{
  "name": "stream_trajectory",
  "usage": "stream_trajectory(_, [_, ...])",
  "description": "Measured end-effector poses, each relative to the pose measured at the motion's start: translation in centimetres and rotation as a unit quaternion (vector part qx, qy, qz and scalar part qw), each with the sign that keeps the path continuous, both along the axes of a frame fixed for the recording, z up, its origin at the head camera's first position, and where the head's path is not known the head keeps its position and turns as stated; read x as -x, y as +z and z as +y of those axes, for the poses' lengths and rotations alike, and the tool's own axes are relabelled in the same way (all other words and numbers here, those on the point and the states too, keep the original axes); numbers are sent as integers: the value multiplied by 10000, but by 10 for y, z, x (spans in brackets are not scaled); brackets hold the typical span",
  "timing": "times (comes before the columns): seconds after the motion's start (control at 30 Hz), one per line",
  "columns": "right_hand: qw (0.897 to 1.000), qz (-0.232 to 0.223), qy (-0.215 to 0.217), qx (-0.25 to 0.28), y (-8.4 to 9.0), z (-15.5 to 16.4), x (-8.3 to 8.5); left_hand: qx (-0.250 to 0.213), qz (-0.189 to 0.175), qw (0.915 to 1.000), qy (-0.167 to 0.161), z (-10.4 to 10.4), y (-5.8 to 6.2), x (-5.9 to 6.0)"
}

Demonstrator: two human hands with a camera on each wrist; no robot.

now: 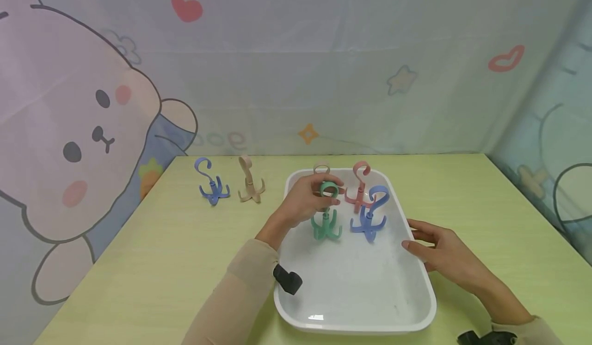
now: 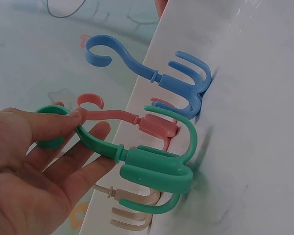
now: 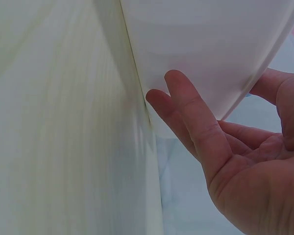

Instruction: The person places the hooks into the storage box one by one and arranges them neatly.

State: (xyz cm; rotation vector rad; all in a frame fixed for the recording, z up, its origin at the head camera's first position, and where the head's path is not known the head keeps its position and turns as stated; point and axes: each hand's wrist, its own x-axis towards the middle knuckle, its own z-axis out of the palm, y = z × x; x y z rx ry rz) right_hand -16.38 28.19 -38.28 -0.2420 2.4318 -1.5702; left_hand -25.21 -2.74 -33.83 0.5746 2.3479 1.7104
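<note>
A white tray (image 1: 418, 283) sits mid-table with a green hook (image 1: 326, 225), a blue hook (image 1: 370, 216), a pink hook (image 1: 358, 191) and a beige hook (image 1: 321, 169) standing in it. My left hand (image 1: 324, 191) pinches the green hook's top loop. In the left wrist view my left hand (image 2: 63, 122) has thumb and fingers round that loop, and the green hook (image 2: 157, 166) stands on the tray (image 2: 255, 122). My right hand (image 1: 416, 237) rests against the tray's right rim. The right wrist view shows its straight fingers (image 3: 186, 107) touching the tray's outer wall (image 3: 201, 44).
Outside the tray, a second blue hook (image 1: 211, 185) and a second beige hook (image 1: 250, 183) stand on the yellow-green table (image 1: 162, 262) at the back left. A cartoon-printed curtain closes off the back and both sides.
</note>
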Motion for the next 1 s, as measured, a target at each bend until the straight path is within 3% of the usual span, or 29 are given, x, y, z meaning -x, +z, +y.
stream_trajectory(1.0, [10000,-17,-47,9,0,0,0,340,420,9985,-47,0,-2,1])
